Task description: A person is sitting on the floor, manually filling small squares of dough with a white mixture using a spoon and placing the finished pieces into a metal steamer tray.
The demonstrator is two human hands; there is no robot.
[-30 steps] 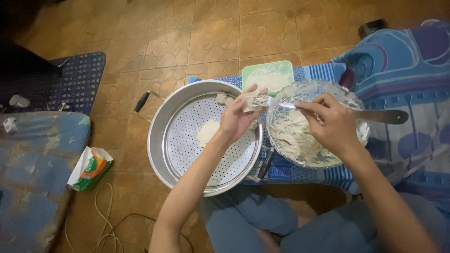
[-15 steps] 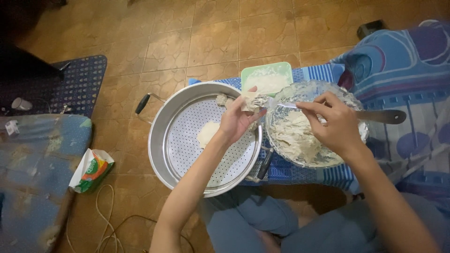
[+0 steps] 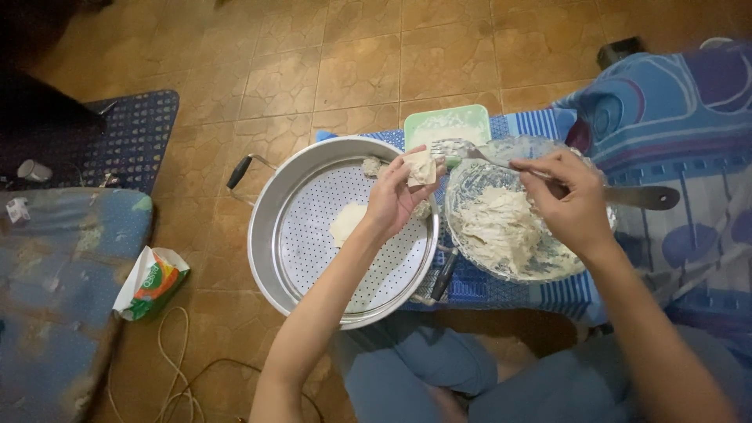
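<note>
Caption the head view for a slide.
Left hand holds a dough wrapper while right hand brings a fork over the filling bowl.

A brown tiled floor [image 3: 352,70] carries a striped blue cloth [image 3: 509,290], a dark mat [image 3: 117,133] and a packet [image 3: 153,282].

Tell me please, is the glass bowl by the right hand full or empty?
Partly full: the glass bowl holds a pale mound of filling, with bare patterned glass showing around it.

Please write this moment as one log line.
left hand: holds wrapper | right hand: holds spoon | over: bowl, steamer tray
</note>
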